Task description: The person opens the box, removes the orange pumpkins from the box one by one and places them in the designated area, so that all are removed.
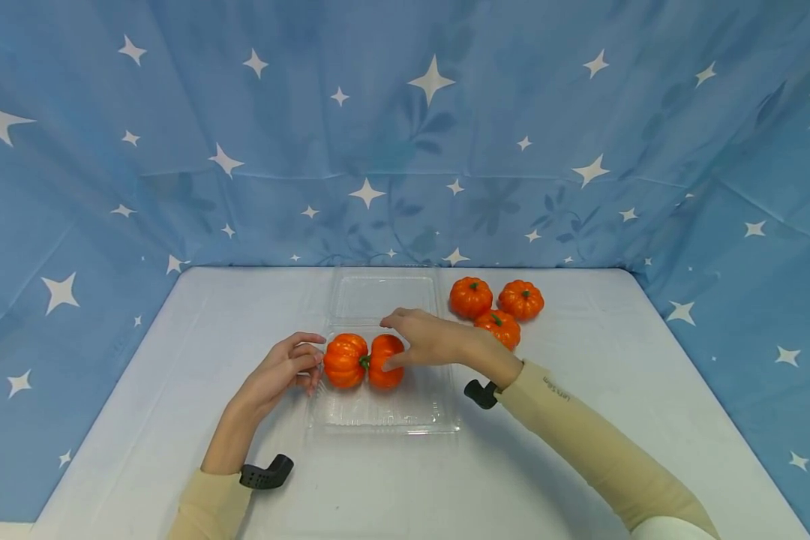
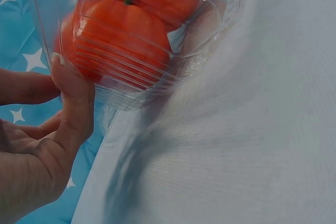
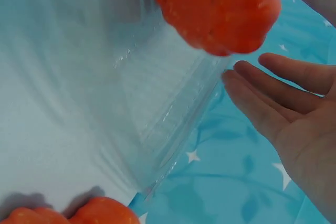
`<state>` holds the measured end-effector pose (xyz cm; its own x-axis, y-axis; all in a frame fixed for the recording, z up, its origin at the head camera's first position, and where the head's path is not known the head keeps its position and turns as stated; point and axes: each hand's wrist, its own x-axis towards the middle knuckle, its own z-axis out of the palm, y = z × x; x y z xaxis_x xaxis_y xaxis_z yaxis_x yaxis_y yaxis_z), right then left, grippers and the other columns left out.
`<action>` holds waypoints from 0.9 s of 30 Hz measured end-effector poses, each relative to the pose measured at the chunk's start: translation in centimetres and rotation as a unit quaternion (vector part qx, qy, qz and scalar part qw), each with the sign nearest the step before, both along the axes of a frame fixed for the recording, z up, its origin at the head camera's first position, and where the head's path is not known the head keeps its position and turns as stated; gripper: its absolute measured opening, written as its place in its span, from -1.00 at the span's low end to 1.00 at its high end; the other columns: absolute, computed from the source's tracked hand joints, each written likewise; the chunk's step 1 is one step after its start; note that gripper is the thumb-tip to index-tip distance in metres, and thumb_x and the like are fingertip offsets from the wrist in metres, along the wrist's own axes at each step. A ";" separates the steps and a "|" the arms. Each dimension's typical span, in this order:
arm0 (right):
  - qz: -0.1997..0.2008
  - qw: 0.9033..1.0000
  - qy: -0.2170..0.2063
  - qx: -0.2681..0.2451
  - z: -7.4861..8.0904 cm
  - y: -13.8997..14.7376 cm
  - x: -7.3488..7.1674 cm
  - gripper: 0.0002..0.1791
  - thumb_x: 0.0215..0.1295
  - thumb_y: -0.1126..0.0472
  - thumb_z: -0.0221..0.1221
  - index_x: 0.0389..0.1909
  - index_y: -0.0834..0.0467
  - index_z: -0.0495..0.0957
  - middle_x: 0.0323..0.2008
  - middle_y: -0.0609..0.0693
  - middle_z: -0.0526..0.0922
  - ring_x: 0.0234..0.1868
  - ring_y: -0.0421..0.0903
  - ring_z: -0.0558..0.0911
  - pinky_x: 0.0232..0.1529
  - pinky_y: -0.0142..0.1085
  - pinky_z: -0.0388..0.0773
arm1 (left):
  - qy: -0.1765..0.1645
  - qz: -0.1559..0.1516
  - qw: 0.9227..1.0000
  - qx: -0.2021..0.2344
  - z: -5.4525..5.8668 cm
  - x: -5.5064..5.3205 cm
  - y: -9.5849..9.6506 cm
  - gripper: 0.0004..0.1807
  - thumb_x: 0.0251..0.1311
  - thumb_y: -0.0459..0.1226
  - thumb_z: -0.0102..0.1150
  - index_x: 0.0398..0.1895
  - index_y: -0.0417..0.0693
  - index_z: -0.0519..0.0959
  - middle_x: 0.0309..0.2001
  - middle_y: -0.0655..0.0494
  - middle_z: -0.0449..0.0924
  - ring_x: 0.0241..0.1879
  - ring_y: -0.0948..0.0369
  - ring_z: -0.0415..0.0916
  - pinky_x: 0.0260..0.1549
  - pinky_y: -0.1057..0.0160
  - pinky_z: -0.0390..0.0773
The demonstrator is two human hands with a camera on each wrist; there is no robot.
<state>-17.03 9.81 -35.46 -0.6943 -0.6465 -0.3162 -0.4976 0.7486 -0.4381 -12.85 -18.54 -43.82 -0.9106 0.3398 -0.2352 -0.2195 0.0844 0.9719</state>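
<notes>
A clear plastic clamshell box (image 1: 385, 420) lies on the table with its lid (image 1: 385, 296) laid back on the far side. Two small orange pumpkins sit in its near half: a left pumpkin (image 1: 345, 361) and a right pumpkin (image 1: 385, 352), with a green stem between them. At the left rim of the box, my left hand (image 1: 283, 373) pinches the edge with thumb and finger (image 2: 71, 82). Over the right pumpkin (image 3: 220, 14) hovers my right hand (image 1: 428, 337), its fingers (image 3: 262, 98) spread, fairly straight and apart from the pumpkin's side.
Three more orange pumpkins stand together to the right of the lid: one at back left (image 1: 471, 297), one at back right (image 1: 521, 300) and one in front (image 1: 502, 328). A blue star-print curtain (image 1: 378, 150) hangs behind the white table (image 1: 580, 420).
</notes>
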 end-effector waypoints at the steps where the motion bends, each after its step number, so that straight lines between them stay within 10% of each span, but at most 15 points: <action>1: 0.002 1.000 0.001 0.001 0.0 -0.2 0.1 -0.19 0.32 -0.09 0.37 0.44 0.26 0.37 0.37 0.15 0.47 0.34 0.06 0.50 0.39 -0.07 0.47 | 0.001 0.000 1.000 -0.001 0.0 0.0 0.0 -0.51 0.47 -0.41 -0.04 0.38 -0.43 0.18 -0.31 0.00 0.52 -0.49 0.20 0.48 -0.52 0.29 0.61; 27: 0.018 0.996 0.028 0.084 -0.8 -1.5 1.6 -0.12 0.19 -0.01 0.49 0.44 0.24 0.34 0.36 0.13 0.45 0.31 0.02 0.52 0.37 -0.15 0.50 | 0.004 -0.002 1.000 -0.012 -0.1 0.0 0.2 -0.52 0.47 -0.42 -0.06 0.37 -0.44 0.18 -0.33 0.01 0.52 -0.49 0.20 0.48 -0.53 0.28 0.62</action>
